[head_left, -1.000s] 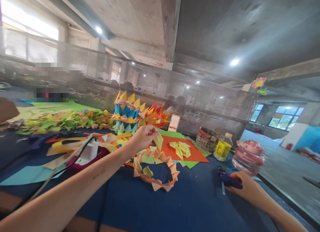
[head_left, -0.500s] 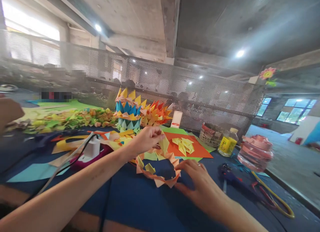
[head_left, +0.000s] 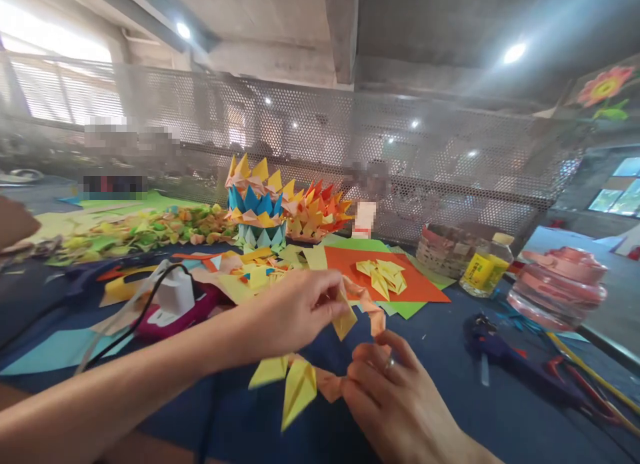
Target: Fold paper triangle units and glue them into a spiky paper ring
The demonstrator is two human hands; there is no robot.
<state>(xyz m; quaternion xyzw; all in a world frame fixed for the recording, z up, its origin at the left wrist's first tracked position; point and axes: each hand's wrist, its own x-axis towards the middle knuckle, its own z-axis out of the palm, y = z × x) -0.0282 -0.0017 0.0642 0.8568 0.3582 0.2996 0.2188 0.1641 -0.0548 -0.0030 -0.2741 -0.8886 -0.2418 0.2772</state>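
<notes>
A ring of folded peach paper (head_left: 376, 317), with yellow folded paper petals (head_left: 300, 392) along its near left side, is raised and tilted over the dark blue table. My right hand (head_left: 387, 391) grips the ring at its right side, fingers curled round it. Across the ring, my left hand (head_left: 313, 311) pinches a yellow folded paper petal (head_left: 344, 323) between thumb and fingers, close against the far side of the ring. Whether that petal touches the ring cannot be told. Part of the ring is hidden behind both hands.
Yellow folded petals (head_left: 383, 277) lie on orange paper (head_left: 340, 257). Behind stand paper crowns (head_left: 257, 204). A glue gun (head_left: 505, 354), a pink jug (head_left: 560, 287) and a yellow-labelled bottle (head_left: 485, 267) are at right. A purple power strip (head_left: 153, 324) with cables lies at left. Another person's arm (head_left: 15, 221) shows far left.
My right hand has closed on the paper ring, which is now lifted and turned so its yellow petals hang at the near left. My left hand has come nearer, still pinching the petal.
</notes>
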